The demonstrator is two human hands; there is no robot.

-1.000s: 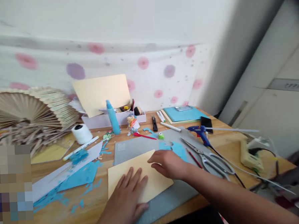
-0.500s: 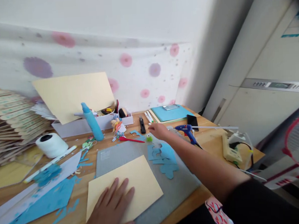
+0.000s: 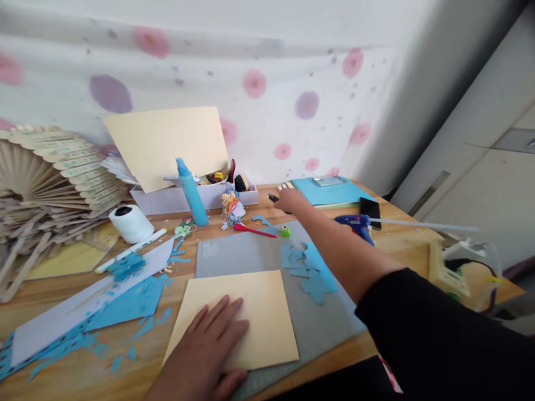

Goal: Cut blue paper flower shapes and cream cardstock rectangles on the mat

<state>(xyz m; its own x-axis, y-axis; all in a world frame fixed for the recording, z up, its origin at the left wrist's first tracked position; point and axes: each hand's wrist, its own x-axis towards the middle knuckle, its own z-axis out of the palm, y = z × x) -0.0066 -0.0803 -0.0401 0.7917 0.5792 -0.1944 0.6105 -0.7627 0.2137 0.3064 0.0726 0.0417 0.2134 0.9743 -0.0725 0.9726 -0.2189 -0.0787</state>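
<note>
the cream card (image 3: 267, 311) lies partly over the grey mat (image 3: 234, 253) on the worktop (image 3: 129, 384), under the left hand (image 3: 208, 350), open and flat. beyond the mat, the right hand (image 3: 292, 200) is closed around a black tool (image 3: 273, 198).

You were prob. in a home craft corner: wood table (image 3: 75, 393) w/ cream card (image 3: 267, 317), glue gun (image 3: 357, 224), thread spool (image 3: 133, 225), etc., flowery wall cloth (image 3: 216, 77), fridge-like unit (image 3: 476, 171).
</note>
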